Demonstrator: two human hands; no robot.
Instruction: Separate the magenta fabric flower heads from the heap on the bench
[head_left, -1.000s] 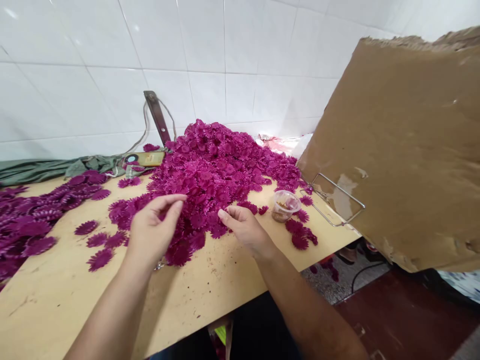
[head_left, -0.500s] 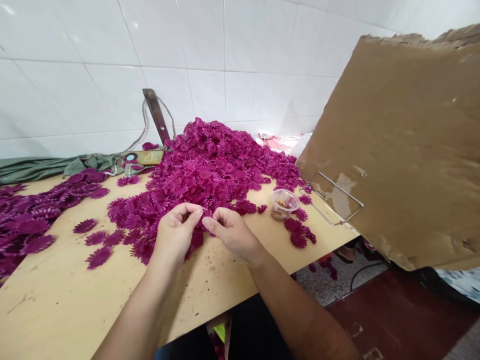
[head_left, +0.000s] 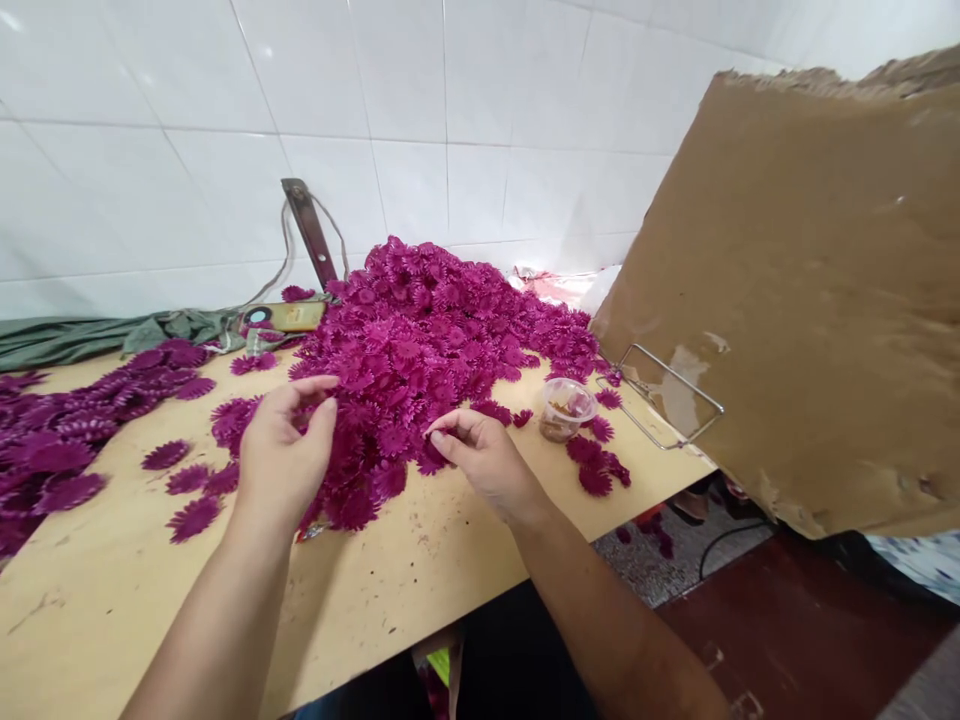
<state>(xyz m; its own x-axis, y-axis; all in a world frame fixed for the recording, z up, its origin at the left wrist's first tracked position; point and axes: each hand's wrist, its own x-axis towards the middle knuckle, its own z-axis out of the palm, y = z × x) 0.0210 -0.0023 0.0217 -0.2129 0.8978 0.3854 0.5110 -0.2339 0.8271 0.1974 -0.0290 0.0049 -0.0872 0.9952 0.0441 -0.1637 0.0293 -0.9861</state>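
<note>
Bench: carries everything I'm working over.
Heap: loose magenta flower pieces at 12 o'clock, plenty left.
Row: overlapping flower pieces, 9 o'clock, long axis 8 to 2; whether finished, I can't tell.
Left hand: thumb and fingers parted.
Right hand: fingertips nearly meeting; grip unclear to me.
Single pieces: round, axisless, facing mixed ways.

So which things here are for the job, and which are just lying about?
Seem part of the job: left hand, right hand, purple flowers, maybe the tub.
Seem just left about: green cloth, yellow thing, dark bar, cardboard.
</note>
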